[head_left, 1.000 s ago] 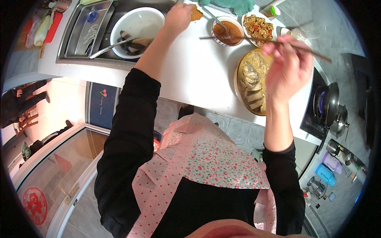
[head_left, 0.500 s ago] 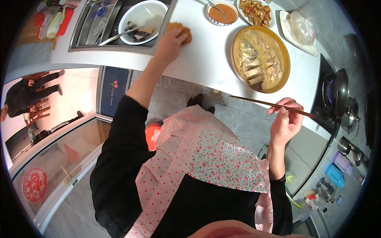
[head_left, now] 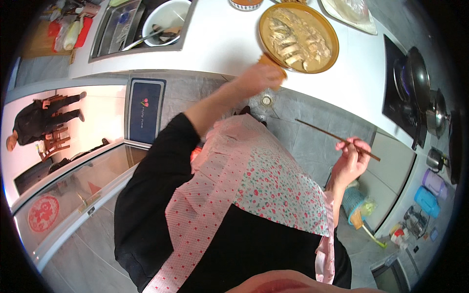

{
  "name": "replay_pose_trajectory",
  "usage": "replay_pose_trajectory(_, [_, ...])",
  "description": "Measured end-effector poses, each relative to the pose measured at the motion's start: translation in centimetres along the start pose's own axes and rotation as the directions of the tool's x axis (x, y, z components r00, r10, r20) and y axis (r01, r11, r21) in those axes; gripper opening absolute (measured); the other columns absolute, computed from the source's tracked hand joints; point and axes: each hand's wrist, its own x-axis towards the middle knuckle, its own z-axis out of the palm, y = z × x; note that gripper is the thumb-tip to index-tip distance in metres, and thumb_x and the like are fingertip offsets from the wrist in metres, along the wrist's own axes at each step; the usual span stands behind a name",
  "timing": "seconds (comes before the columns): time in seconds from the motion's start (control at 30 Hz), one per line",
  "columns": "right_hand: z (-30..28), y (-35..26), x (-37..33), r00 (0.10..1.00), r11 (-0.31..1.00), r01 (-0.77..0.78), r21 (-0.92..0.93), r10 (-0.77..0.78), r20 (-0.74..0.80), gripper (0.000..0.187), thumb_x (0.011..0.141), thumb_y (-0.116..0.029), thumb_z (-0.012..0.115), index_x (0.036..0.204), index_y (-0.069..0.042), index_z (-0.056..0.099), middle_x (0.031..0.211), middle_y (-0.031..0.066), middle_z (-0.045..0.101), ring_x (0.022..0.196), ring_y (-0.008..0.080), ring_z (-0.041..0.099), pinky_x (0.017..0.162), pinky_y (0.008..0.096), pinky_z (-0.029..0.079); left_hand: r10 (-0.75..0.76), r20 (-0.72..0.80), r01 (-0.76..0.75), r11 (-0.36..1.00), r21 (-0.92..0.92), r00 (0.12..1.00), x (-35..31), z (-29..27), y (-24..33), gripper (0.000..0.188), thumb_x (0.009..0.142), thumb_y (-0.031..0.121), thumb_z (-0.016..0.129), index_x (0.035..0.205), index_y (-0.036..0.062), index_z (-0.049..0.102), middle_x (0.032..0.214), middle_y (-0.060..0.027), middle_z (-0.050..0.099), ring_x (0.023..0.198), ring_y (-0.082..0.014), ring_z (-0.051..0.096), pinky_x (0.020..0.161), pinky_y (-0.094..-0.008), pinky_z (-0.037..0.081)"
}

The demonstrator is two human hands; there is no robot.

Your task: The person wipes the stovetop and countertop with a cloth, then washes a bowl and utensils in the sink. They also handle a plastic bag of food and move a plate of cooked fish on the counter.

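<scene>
My left hand, slightly blurred, is closed on an orange-brown cleaning cloth at the counter's front edge, beside the near-left side of a large amber dish. That dish holds fish pieces in pale broth. Out past the counter edge, over the floor, my right hand grips a pair of thin brown chopsticks. They lie close together, tips pointing left and away from me.
At left, a sink holds a white basin with a metal utensil. A patterned bowl and a white plate stand farther back on the counter. A wok sits on the stove at right. Another person stands beyond the doorway.
My left hand has moved right along the counter with the cloth, from beside the sink to the amber dish. My right hand has lowered slightly, still holding the chopsticks. The view has shifted.
</scene>
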Motion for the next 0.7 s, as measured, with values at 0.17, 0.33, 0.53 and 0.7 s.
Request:
replay_pose_trajectory(0.17, [-3.1, 0.6, -1.8, 0.997, 0.996, -0.078, -0.044, 0.078, 0.001, 0.018, 0.091, 0.01, 0.05, 0.105, -0.001, 0.055, 0.098, 0.0168, 0.059, 0.068, 0.0234, 0.06, 0.063, 0.0355, 0.056, -0.447, -0.05, 0.443, 0.893, -0.075, 0.893, -7.4, -2.7, -2.2, 0.031, 0.086, 0.007, 0.059, 0.115, 0.0123, 0.069, 0.133, -0.0084, 0.062, 0.123, -0.0299, 0.058, 0.106, -0.0405, 0.046])
replay_pose_trajectory(0.33, [-2.4, 0.4, -2.5, 0.991, 0.991, -0.133, -0.018, 0.132, -0.032, 0.018, 0.091, 0.011, 0.05, 0.103, -0.001, 0.055, 0.097, 0.016, 0.06, 0.067, 0.0223, 0.061, 0.062, 0.035, 0.055, -0.479, -0.173, 0.493, 0.7, 0.516, 0.861, -13.9, -10.1, -7.7, 0.042, 0.081, 0.001, 0.065, 0.122, 0.0093, 0.068, 0.127, -0.0141, 0.064, 0.109, -0.0351, 0.061, 0.098, -0.0442, 0.049])
replay_pose_trajectory(0.53, [1.4, 1.4, -2.2, 0.989, 0.987, -0.146, -0.063, 0.144, -0.033, 0.016, 0.09, 0.008, 0.053, 0.102, -0.002, 0.055, 0.095, 0.0146, 0.06, 0.065, 0.0213, 0.06, 0.059, 0.0351, 0.055, -0.652, -0.291, 0.709, 0.589, 0.387, 0.7, -7.1, -12.4, -23.0, 0.036, 0.087, 0.007, 0.059, 0.122, 0.0134, 0.069, 0.116, -0.0128, 0.068, 0.107, -0.0364, 0.06, 0.093, -0.0443, 0.05])
replay_pose_trajectory(0.7, [9.8, 3.4, -1.3, 0.977, 0.973, -0.185, -0.134, 0.167, -0.136, 0.015, 0.09, 0.008, 0.054, 0.102, -0.002, 0.056, 0.095, 0.0146, 0.06, 0.065, 0.0213, 0.061, 0.06, 0.0342, 0.055, -0.444, -0.335, 0.547, 0.761, 0.349, 0.831, -2.3, -10.1, -29.9, 0.041, 0.086, 0.006, 0.057, 0.12, 0.0221, 0.071, 0.125, -0.0017, 0.067, 0.111, -0.0303, 0.06, 0.096, -0.0405, 0.049])
